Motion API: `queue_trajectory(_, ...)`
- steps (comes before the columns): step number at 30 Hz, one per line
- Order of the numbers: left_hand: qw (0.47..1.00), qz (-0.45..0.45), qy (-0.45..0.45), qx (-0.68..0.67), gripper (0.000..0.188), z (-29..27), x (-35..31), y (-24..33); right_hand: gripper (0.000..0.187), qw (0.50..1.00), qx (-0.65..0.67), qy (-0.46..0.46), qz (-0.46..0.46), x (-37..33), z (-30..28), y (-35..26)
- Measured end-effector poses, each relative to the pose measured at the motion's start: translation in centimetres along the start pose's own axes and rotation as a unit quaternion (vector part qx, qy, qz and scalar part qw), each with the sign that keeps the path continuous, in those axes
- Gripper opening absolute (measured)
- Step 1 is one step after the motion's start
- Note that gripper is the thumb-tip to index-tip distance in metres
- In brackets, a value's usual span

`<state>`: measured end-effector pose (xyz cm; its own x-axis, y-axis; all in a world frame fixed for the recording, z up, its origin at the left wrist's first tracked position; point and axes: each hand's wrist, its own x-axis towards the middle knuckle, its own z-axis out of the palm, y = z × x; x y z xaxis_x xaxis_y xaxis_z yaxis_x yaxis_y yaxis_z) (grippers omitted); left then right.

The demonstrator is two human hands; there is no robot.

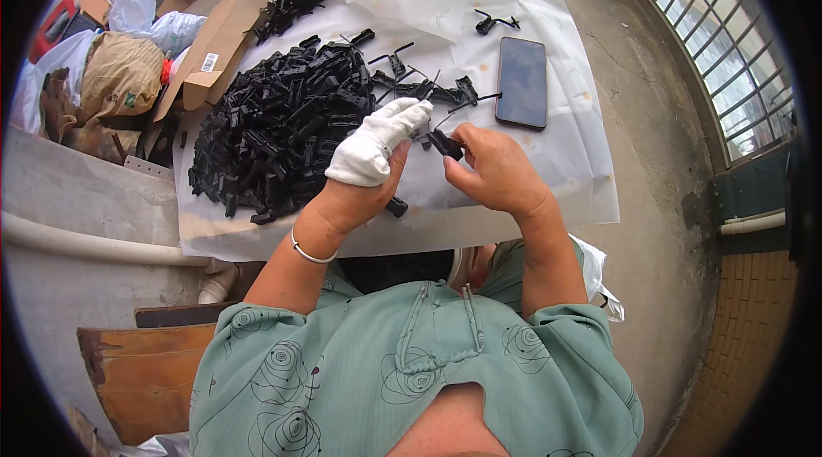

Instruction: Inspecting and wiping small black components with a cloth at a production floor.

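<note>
My right hand (497, 167) pinches a small black plastic part (445, 144) between thumb and fingers, above the near part of the table. Close beside it on the left is my left hand (381, 144), in a white glove that leaves the thumb bare. Its gloved fingers are stretched out together, pointing away and to the right; what lies under them is hidden. A large heap of similar black plastic parts (278, 119) is left of my hands. Just beyond my fingers lie several black parts with thin rods (437, 90).
A white plastic sheet (574, 187) covers the table. On it are a smartphone (521, 83) at the right, a lone black rodded part (497, 23) farther back, and a cardboard piece (218, 46) left of the heap. Bags (124, 71) stand at the far left; a barred window (728, 46) is at right.
</note>
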<state>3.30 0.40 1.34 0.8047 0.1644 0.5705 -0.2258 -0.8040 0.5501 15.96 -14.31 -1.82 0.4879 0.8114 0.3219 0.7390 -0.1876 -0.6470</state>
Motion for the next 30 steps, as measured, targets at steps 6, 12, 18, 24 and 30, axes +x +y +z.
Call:
queue_trajectory(6,0.948,-0.094,-0.235,-0.193,0.029,-1.9,-0.1,0.1,0.019,0.963,0.225,-0.147,0.005,0.0,-0.8,-1.2)
queue_trajectory(12,0.777,-0.340,-0.304,-0.435,0.028,-3.4,-0.2,0.5,0.026,0.957,0.233,-0.161,0.062,-0.3,-0.6,-1.8)
queue_trajectory(18,0.795,-0.333,-0.129,-0.491,0.025,-0.3,-2.1,-0.2,0.017,0.964,0.261,0.045,-0.022,-0.2,2.1,-1.9)
queue_trajectory(24,0.785,-0.363,-0.108,-0.491,0.027,0.2,-1.5,1.2,0.015,0.964,0.218,0.148,-0.047,0.0,3.2,-1.9)
queue_trajectory(30,0.845,-0.354,0.005,-0.401,0.034,0.7,-1.8,0.8,0.016,0.955,0.264,0.066,-0.117,-0.4,0.3,-3.5)
